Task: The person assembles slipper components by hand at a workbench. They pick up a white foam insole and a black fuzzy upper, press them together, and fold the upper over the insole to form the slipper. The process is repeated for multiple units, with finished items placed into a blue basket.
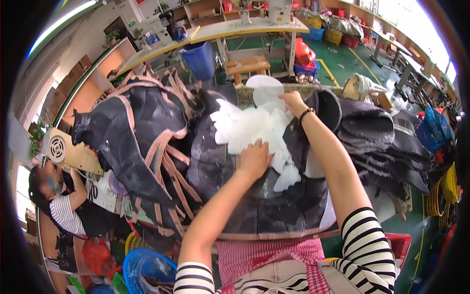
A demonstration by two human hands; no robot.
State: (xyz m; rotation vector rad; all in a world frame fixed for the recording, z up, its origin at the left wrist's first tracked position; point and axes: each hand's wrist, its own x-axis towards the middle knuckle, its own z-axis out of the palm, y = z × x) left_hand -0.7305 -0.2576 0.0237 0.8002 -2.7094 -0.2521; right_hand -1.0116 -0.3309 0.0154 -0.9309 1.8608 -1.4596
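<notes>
A loose pile of thin white cut-out pieces [249, 128] lies on dark, pale-edged material [205, 157] in front of me. My left hand [254, 159] rests on the near side of this pile with its fingers spread. At the far side, my right hand [295, 104] is closed on the edge of a rounded white piece [265, 89], which overlaps the pile's far end. A few jagged white pieces [287, 177] have slid toward the near right. What the white pieces are made of, I cannot tell.
Dark panels with pinkish edging [142, 112] are heaped at left. Stacked dark curved pieces [367, 130] stand at right. A co-worker [66, 208] sits by a sewing machine [68, 152] at far left. A blue basket [147, 269] is near my left side; a blue bin [198, 59] stands beyond.
</notes>
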